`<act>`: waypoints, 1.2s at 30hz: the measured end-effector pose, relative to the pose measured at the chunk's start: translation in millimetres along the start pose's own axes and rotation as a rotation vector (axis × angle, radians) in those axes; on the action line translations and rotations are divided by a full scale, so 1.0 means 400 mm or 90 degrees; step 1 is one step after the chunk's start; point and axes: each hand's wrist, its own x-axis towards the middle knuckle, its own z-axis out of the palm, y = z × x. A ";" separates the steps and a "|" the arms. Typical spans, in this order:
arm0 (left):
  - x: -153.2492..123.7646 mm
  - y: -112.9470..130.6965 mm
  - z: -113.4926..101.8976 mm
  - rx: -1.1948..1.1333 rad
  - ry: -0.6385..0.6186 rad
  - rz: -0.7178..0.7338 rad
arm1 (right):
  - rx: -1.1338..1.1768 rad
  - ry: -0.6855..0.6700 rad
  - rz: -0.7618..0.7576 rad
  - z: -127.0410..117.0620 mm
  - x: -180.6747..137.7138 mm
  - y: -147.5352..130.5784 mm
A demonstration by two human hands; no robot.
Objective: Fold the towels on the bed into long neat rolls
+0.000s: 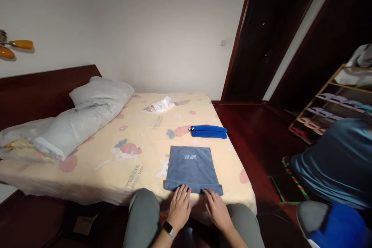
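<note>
On the bed (99,178), a grey-blue cloth (190,166) is being touched along its folded near edge by the left hand (180,204) and the right hand (216,206); each grip is being held spread, the fingers being rested on top; beyond, near the bed's right edge, a folded blue cloth (209,132) is being displayed; farther back, a white bag (163,104) is being supported.

gray-blue cloth (190,166): flat on the bed (101,178), near edge folded over
left hand (180,205): fingers on that fold, watch (168,228) on the wrist
right hand (217,209): fingertips on it too
blue bundle (209,131): just past the cloth, folded up
white bag (162,104): kinda crumpled, further back
</note>
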 end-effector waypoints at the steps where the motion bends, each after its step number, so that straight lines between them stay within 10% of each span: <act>1: 0.003 0.015 0.014 -0.002 -0.010 0.011 | -0.004 -0.019 -0.012 0.008 0.001 -0.015; 9: 0.013 -0.072 0.048 0.007 -0.075 -0.046 | -0.132 -0.132 0.074 0.027 0.009 -0.015; 21: -0.043 -0.221 0.032 0.057 -0.161 -0.175 | -0.113 -0.084 0.271 -0.004 -0.028 0.040; 28: -0.020 -0.160 -0.036 0.067 -0.017 -0.188 | -0.131 0.005 0.291 -0.045 -0.044 0.046; 36: 0.030 -0.032 -0.021 -0.019 -0.072 0.026 | -0.113 0.064 0.009 -0.003 -0.006 -0.038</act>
